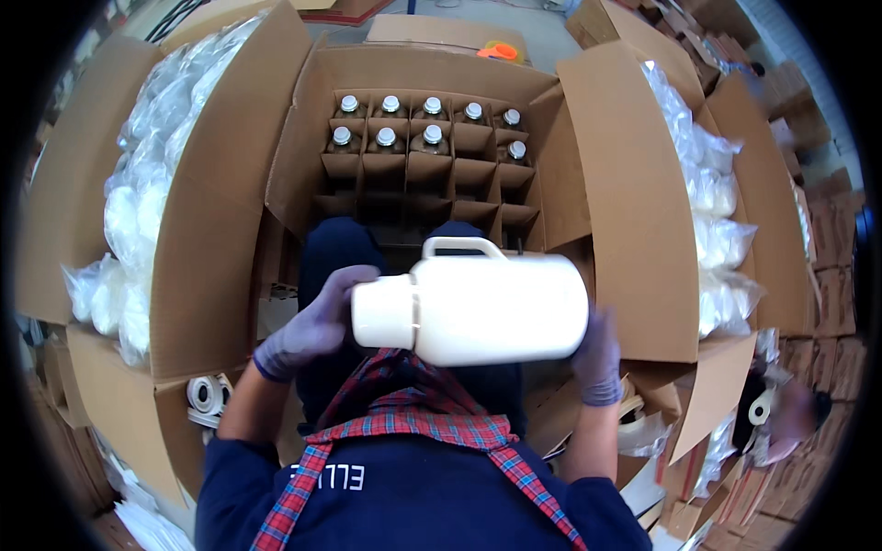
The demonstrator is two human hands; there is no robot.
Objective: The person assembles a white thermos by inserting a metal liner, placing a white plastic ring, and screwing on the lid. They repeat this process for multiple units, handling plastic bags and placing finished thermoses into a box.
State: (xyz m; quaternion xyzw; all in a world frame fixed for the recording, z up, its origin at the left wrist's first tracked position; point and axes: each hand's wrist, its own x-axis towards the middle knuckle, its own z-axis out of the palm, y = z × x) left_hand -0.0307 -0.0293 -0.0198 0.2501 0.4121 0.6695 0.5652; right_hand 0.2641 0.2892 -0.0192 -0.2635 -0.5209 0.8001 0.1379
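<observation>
Jug point(501, 308): centre, sideways, probably braced at both ends for balance.
Left hand point(322, 315): curled on lid point(384, 312), nine o'clock.
Right hand point(599, 356): at base point(574, 308), four o'clock; fingers hidden, grip unclear.

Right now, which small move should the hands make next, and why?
Perhaps turn the white jug lid-up: it is held sideways between the left hand at its lid and the right hand at its other end, while capped bottles in the divided box stand upright.
</observation>
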